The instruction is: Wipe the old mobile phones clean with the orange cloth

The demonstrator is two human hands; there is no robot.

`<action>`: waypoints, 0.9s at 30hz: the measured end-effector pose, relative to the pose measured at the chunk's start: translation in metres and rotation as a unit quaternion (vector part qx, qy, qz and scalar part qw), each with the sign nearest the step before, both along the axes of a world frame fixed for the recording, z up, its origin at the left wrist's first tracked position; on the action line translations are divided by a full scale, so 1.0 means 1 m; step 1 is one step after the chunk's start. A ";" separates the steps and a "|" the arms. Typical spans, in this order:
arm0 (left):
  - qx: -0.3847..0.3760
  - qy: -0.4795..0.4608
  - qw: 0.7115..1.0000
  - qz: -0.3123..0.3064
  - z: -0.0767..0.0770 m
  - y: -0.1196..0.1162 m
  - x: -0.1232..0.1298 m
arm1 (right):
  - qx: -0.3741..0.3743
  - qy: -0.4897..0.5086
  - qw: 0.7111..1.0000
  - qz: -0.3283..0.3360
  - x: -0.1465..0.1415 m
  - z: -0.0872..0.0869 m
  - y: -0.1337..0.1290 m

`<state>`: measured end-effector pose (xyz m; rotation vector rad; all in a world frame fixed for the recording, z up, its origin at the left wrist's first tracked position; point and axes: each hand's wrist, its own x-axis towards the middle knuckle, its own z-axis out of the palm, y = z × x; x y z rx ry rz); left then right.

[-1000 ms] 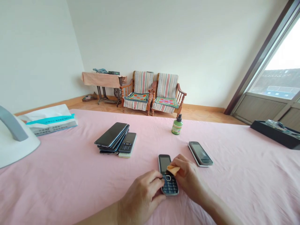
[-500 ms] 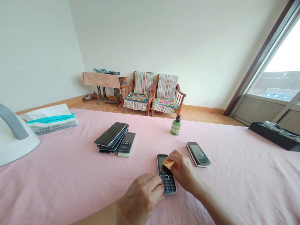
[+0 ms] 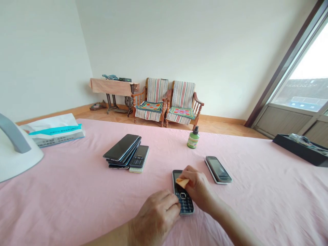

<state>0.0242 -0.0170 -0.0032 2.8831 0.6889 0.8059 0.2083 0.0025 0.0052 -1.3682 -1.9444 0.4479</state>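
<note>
Evidently the phone (image 3: 183, 201) lies face up on the pink sheet (image 3: 84, 205), between both hands, its keypad end nearest the person. The left hand (image 3: 156, 212) rests at its lower left edge, fingers curled in; whether they truly grip it or merely press, I cannot tell. The right hand (image 3: 199, 188) pinches a folded yellow cloth (image 3: 182, 183) between its fingers, over the screen. The phone looks stiff and light, with a glossy face likely to be slick and a screen that probably scratches or cracks easily, so the side edges beside the keypad seem the best hold. The cloth looks soft and thin, best pinched at its fold. Another phone (image 3: 219, 169) lies just beyond the right hand.
</note>
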 end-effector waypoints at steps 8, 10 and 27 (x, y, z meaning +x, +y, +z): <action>-0.002 -0.005 1.000 0.004 -0.002 0.001 0.001 | -0.024 -0.004 0.999 0.035 0.001 -0.001 -0.005; -0.009 0.000 1.000 0.000 -0.003 0.002 0.001 | -0.038 -0.003 0.999 0.039 0.001 -0.001 -0.006; -0.048 -0.012 0.999 0.012 0.002 -0.003 -0.001 | 0.053 -0.001 0.999 0.006 -0.010 -0.012 0.005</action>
